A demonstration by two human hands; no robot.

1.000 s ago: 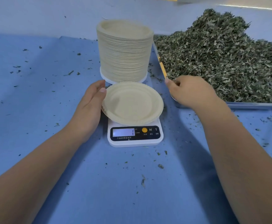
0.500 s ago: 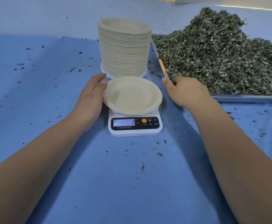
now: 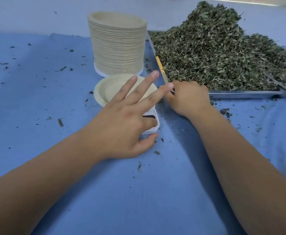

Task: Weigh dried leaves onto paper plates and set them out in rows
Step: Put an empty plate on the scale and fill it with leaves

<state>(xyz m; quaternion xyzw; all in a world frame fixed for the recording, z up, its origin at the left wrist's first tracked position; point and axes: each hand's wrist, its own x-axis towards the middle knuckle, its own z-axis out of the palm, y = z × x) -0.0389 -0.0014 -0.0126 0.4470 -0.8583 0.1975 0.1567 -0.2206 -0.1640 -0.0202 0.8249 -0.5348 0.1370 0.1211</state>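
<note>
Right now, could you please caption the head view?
Left hand spread over an empty round beige paper plate on a white digital scale; right hand at the metal tray of dried green leaves.

Two bare hands in view: one left hand at centre, one right hand at 2 o'clock from it. One loose paper plate sits on one white scale; at 12 o'clock from the plate stands one stack of plates (too many, too tightly nested, to count). One metal tray at 2 o'clock of the scene carries one heap of dried leaves, with one yellow strip along its 9 o'clock rim. One blue cloth lies under it all; the loose leaf flecks on it are too many to count.
</note>
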